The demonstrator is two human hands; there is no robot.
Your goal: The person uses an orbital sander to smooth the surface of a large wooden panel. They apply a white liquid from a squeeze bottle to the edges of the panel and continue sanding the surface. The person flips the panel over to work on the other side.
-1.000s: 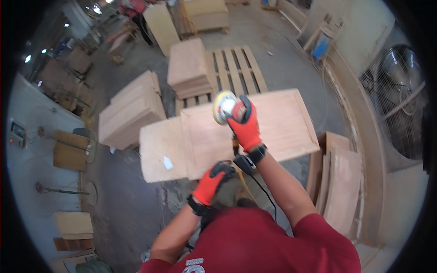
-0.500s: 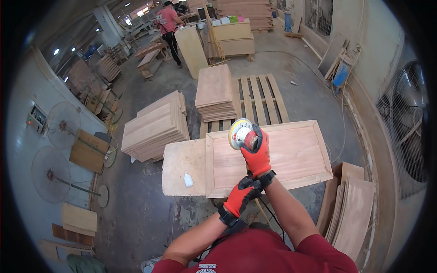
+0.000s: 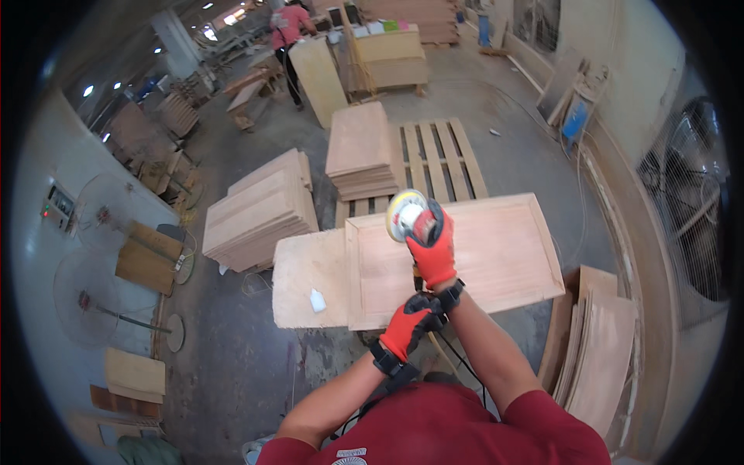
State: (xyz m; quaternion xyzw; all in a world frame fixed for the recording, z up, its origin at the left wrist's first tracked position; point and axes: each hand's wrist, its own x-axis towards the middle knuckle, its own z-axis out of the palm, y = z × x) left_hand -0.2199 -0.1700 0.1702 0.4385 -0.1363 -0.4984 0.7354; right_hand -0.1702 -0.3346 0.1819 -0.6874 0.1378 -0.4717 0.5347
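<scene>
Nearest the camera, the person's left hand point(image 3: 408, 325) in an orange glove is curled around the black rear grip of a power sander point(image 3: 411, 219), at the near edge of a framed wooden panel point(image 3: 496, 256); a black cable point(image 3: 465, 364) trails down from the tool between the forearms; just beyond, the right hand point(image 3: 432, 252), also in an orange glove, is wrapped over the top of the sander's body, fingers closed on it; the sander's round pad sits on the left part of the panel, near its far rail; the panel lies flat with a raised border all round, and its left end overlaps a plain board point(image 3: 306, 275) on which a small white bottle point(image 3: 316, 301) stands; to the right, a stack of thin sheets point(image 3: 601, 349) leans against the wall; to the left, a pile of cut boards point(image 3: 260, 213) rests on the concrete floor; farther off, a taller pile of boards point(image 3: 360, 151) sits on a slatted pallet point(image 3: 442, 155); beyond that, a big upright sheet point(image 3: 329, 77) stands beside another person point(image 3: 291, 31) in a red top, and stacked panels point(image 3: 391, 58) fill the back of the workshop
</scene>
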